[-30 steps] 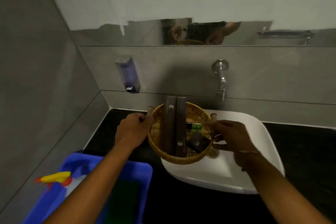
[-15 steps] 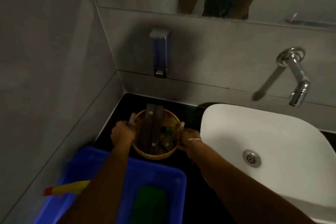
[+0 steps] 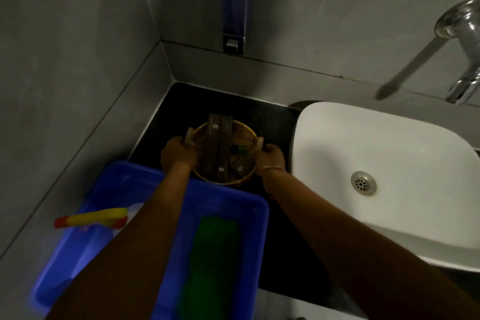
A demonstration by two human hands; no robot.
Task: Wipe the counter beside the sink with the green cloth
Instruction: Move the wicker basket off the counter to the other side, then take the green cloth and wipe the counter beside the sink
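A round wicker basket (image 3: 242, 138) with two brown boxes and small toiletries sits on the black counter (image 3: 283, 218) in the corner, left of the white sink (image 3: 384, 148). My left hand (image 3: 176, 154) grips its left handle and my right hand (image 3: 268, 158) grips its right handle. The green cloth (image 3: 211, 265) lies folded inside the blue plastic tub (image 3: 233, 197) at the near left, partly under my left forearm.
A spray bottle with a yellow and red trigger (image 3: 91, 218) lies in the tub's left side. A soap dispenser (image 3: 235, 5) hangs on the back wall above the basket. The chrome tap (image 3: 465, 60) juts out over the sink. Grey tiled walls close the corner.
The basket has gone from above the sink basin to the counter corner on the left, both hands still on its handles. The view has tilted down and left.
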